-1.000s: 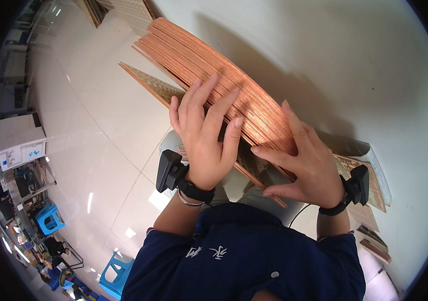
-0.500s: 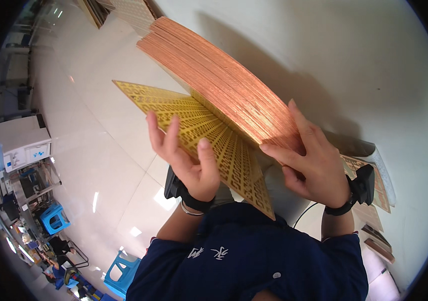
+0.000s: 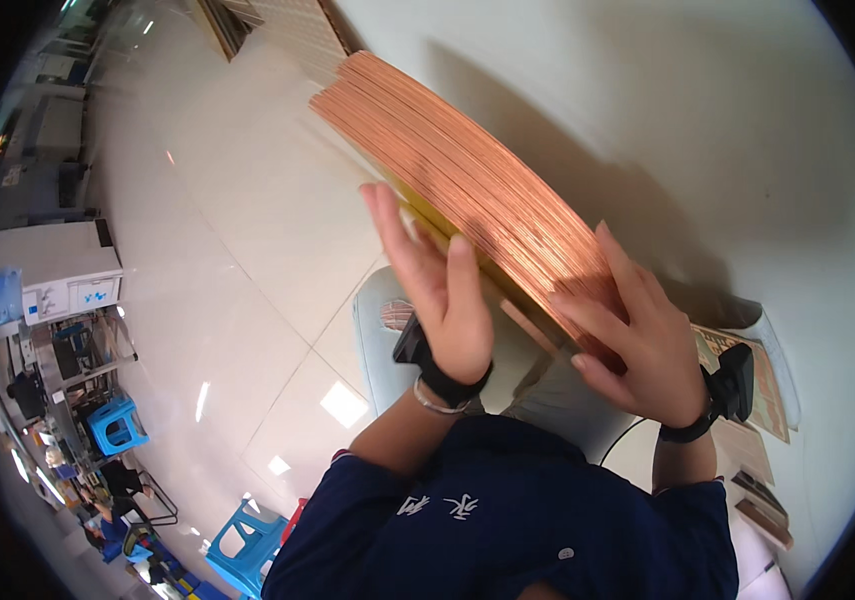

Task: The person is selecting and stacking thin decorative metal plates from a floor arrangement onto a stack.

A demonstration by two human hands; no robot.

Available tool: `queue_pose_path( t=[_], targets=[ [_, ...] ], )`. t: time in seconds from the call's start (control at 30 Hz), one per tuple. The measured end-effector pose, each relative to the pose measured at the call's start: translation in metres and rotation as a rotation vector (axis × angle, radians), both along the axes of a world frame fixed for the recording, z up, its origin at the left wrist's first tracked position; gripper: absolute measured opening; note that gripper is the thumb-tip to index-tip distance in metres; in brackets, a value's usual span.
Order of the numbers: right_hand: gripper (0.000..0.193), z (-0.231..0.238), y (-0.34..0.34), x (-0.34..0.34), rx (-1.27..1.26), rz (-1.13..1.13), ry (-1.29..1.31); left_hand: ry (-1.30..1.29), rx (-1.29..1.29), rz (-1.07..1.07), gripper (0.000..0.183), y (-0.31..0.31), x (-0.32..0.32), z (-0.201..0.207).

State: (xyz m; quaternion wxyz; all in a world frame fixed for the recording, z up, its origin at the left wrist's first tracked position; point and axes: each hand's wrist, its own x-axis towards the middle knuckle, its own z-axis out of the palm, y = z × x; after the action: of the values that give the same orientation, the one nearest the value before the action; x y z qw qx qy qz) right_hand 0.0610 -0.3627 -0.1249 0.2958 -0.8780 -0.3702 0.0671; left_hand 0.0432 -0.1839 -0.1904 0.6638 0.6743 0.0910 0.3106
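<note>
A long, thick stack of thin circuit board panels (image 3: 467, 165) stands on edge, its copper-coloured edges facing up. My right hand (image 3: 647, 345) straddles the near end of the stack, one finger along its far side and others on the near edges. My left hand (image 3: 447, 300) is open, fingers stretched upward, alongside the stack's left face. A yellow panel face (image 3: 427, 210) shows in part behind the left fingers; whether they touch it I cannot tell. My left hand hides the lower part of that face.
A pale wall (image 3: 747, 130) rises at the right of the stack. Patterned panels (image 3: 762, 385) lean near my right wrist. More boards (image 3: 302, 35) stand at the far end. Blue stools (image 3: 247, 545), a white cabinet (image 3: 57, 265) and a cluttered workbench are at the left, over pale floor tiles (image 3: 207, 210).
The yellow patterned panel that leaned out to the left has swung up against the stack. My left hand has moved right with it. The right hand stays at the near end.
</note>
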Motion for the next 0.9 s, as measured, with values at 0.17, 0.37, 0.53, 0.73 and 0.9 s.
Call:
queue_pose_path(
  t=[0.17, 0.37, 0.53, 0.73, 0.9],
  targets=[
    [0.052, -0.003, -0.001, -0.003, 0.024, 0.011, -0.015, 0.063, 0.042, 0.207, 0.062, 0.041, 0.051, -0.004],
    [0.051, -0.003, -0.001, -0.003, 0.005, -0.02, -0.055, 0.025, -0.235, 0.197, 0.054, 0.103, 0.095, -0.016],
    [0.05, -0.001, -0.002, -0.001, -0.007, -0.051, -0.066, 0.137, -0.27, 0.108, 0.038, 0.116, 0.113, -0.018],
    [0.052, 0.007, -0.011, -0.002, -0.206, -0.059, -0.2, 0.194, -0.223, 0.093, 0.032, 0.115, 0.124, -0.016],
    [0.04, -0.02, -0.036, -0.025, 0.129, -0.29, -0.18, 0.173, -0.24, 0.018, 0.029, 0.124, 0.128, -0.021]
  ],
)
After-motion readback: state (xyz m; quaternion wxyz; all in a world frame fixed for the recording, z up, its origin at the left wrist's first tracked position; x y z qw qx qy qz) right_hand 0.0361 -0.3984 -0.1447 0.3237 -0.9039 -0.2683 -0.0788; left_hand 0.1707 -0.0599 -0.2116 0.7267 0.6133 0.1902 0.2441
